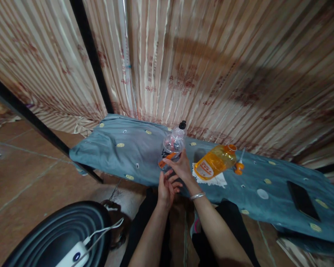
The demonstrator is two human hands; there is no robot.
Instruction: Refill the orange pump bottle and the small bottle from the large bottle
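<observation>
My right hand (pixel 179 167) grips a clear plastic cup (pixel 167 152) with a black and orange label, thumb across its front. Just past the cup's rim rises a clear bottle top with a black cap (pixel 182 125); whether it stands behind the cup or inside it, I cannot tell. Below the cup, my left hand (pixel 167 189) is palm up with loosely curled, parted fingers and nothing in it. To the right, an open-necked bottle of orange liquid (pixel 215 163) is on a white paper napkin (pixel 219 179). Beside it lies an orange pump top (pixel 239 167) with a pale tube.
A grey-blue patterned cloth (pixel 144 155) covers the narrow table. On its right are a black phone (pixel 303 200) and a small pale disc (pixel 262 194). At lower left, a white power bank (pixel 75 256) with a cable rests on a round black stool (pixel 58 222). Striped curtains hang behind.
</observation>
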